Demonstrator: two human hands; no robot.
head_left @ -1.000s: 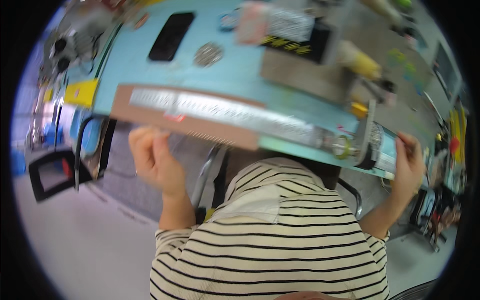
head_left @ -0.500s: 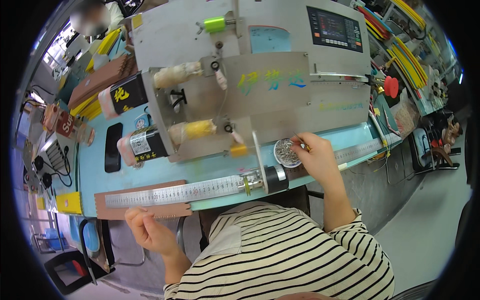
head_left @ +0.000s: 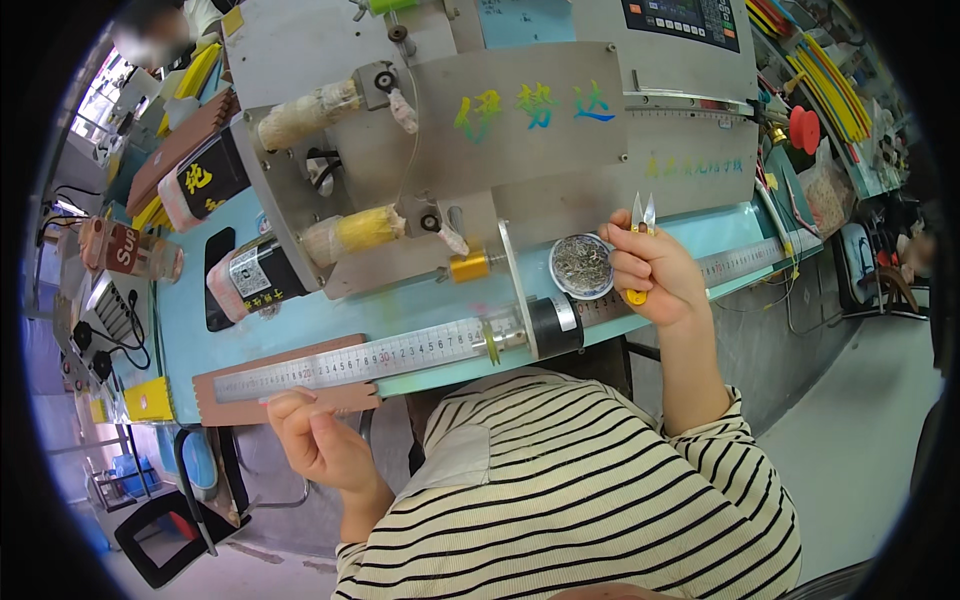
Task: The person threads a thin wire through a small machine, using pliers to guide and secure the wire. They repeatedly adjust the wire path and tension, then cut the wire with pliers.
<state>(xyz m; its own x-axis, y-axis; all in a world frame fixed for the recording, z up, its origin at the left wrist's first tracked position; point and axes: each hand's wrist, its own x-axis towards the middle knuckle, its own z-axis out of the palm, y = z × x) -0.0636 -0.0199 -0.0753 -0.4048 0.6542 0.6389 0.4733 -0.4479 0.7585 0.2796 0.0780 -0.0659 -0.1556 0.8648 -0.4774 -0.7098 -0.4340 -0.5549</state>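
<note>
Our R hand (head_left: 662,280) is clamped on pointed metal snips (head_left: 649,216), blades away from us, beside a dish (head_left: 588,297) of silvery bits (head_left: 578,262); prob. light, stiff, slick; best held by the yellow handle (head_left: 637,297); L hand (head_left: 325,445) curled near brown board (head_left: 345,398), grip unclear.

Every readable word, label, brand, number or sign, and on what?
Copying no wording; locations only.
Grey machine: large yellow-to-blue characters, clear; smaller coloured line, fainter.
Steel ruler: black scale digits, some red, partly legible.
Upper black box: yellow characters.
Lower black box: code label; fine print too small.
Clear bottle: white lettering, reddish label.
Control display, black cylinder's sticker: too small.
</note>
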